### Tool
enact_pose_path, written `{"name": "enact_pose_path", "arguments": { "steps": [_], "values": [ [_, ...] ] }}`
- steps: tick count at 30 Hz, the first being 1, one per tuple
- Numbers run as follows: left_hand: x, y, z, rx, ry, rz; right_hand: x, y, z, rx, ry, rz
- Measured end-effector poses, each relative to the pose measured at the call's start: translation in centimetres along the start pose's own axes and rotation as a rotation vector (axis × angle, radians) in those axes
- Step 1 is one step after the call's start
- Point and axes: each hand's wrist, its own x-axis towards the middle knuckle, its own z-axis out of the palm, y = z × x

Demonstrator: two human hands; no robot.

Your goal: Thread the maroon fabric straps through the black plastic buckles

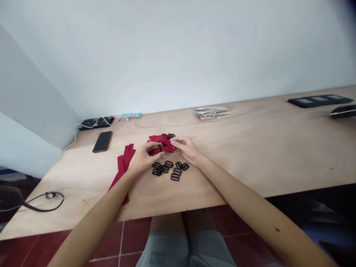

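Observation:
Between my two hands is a red strap (168, 147) with a black buckle on it. My left hand (147, 155) grips its left part by the buckle, the fingers curled round it. My right hand (185, 148) pinches the strap's other end between thumb and fingers. Just behind lies a pile of red straps (156, 138) with black buckles, partly hidden by my hands. In front of my hands are several black hooks (159, 170) and several black slider buckles (176, 173). Longer red straps (121, 168) lie to the left, partly under my left forearm.
A phone (102, 142) lies at the left, with black boxes (96, 122) and a white cable behind it. Plastic packets (213, 113) rest near the wall. Black devices (319, 100) sit at the far right. A black cable loop (44, 207) is at the left front edge.

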Motion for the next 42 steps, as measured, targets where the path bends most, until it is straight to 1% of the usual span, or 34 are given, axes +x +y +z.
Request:
{"name": "enact_pose_path", "arguments": {
  "steps": [4, 9, 18, 23, 28, 33, 38, 42],
  "values": [
    [0.0, -0.5, 0.1, 0.010, 0.027, 0.009, 0.1, -0.1, -0.2, -0.105, 0.017, -0.050],
    [0.0, -0.1, 0.0, 0.094, 0.042, 0.072, 0.0, -0.2, -0.1, -0.287, -0.014, -0.112],
    [-0.2, 0.9, -0.1, 0.199, -0.028, 0.204, 0.4, 0.7, -0.4, -0.457, -0.073, -0.181],
    [-0.2, 1.1, -0.2, 0.287, -0.046, 0.243, 0.5, 0.8, -0.3, -0.400, -0.053, -0.171],
    [-0.2, 0.9, -0.1, 0.285, -0.036, 0.249, 0.3, 0.5, -0.2, -0.334, -0.042, -0.148],
    [-0.3, 1.0, -0.1, 0.283, -0.026, 0.246, 0.1, 0.5, 0.2, -0.328, -0.122, -0.130],
    [-0.3, 0.9, 0.0, 0.271, -0.029, 0.278, -0.2, 0.2, 0.5, -0.249, -0.152, -0.098],
    [-0.5, 0.9, 0.1, 0.246, 0.045, 0.310, -0.3, 0.0, 0.5, -0.109, -0.171, -0.072]
  ]
}}
